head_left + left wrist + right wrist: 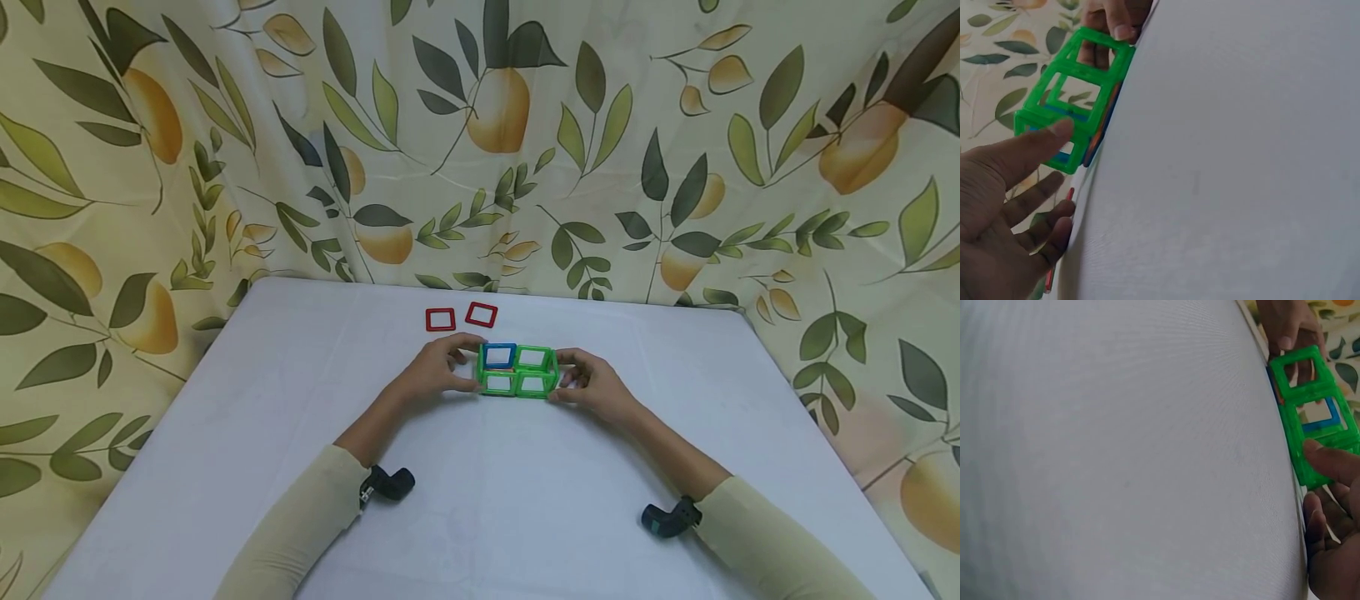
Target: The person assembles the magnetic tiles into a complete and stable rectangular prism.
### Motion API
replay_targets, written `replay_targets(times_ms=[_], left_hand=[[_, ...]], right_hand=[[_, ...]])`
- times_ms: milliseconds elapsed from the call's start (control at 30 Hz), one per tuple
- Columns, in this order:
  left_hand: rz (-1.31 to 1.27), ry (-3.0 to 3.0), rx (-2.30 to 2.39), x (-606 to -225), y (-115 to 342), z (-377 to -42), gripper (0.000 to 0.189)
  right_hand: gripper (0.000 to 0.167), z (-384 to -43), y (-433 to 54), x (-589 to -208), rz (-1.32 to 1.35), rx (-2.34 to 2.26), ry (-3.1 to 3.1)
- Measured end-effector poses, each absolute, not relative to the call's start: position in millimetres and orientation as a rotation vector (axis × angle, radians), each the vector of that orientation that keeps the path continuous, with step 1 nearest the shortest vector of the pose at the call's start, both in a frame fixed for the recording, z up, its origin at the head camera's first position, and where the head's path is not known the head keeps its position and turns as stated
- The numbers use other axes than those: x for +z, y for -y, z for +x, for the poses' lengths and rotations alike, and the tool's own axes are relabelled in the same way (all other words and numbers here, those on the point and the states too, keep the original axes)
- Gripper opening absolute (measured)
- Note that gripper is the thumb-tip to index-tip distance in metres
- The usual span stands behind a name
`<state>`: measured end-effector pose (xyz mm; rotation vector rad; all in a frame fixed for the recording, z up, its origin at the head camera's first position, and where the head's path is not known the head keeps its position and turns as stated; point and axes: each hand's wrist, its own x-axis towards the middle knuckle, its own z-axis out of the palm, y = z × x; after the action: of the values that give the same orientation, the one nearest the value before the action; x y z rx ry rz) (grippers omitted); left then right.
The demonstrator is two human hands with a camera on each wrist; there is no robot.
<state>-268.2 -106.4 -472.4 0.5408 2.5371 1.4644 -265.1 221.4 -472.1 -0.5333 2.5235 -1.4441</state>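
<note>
A small hollow box of magnetic tiles [516, 372], mostly green with a blue square tile [499, 345] at its upper left, stands on the white table. My left hand [437, 367] holds the box's left end, thumb low at the front and index finger at the upper corner. At the opposite end, my right hand [602, 388] grips it the same way. The left wrist view shows the left thumb on a green tile [1088, 74], the other fingers spread below. In the right wrist view, the right thumb presses the green frame [1310, 394]. Some orange and blue shows along the box's underside.
Behind the box, two red square tile frames lie flat: one [440, 310] on the left, another [483, 305] slightly tilted beside it. The white-covered table [480, 500] ends at a patterned curtain [465, 183]. Each wrist wears a black camera.
</note>
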Motion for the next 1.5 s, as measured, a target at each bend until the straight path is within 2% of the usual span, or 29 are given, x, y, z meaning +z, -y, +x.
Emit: replay_targets(times_ms=[500,967,1200,1500], left_hand=[[0.405,-2.741,1.464,-470.4,124.8,-280.9,0.059],[0.225,-2.923,1.397,-478.5,145.3,-300.1,0.057],[0.192,-2.931,1.375,-481.5,152.7,-305.9,0.062],[0.070,-2.905,1.326,-486.7,152.0,-314.6,0.084]], right_hand=[[0.068,-266.8,-222.5,-474.7,-0.520,-1.438,-2.527],[0.069,-266.9,-224.0,-476.4,-0.504,-1.488,-2.486],[0.069,-266.4,-224.2,-476.7,-0.498,-1.482,-2.487],[0.069,-268.3,-226.0,-479.0,-0.493,-1.460,-2.501]])
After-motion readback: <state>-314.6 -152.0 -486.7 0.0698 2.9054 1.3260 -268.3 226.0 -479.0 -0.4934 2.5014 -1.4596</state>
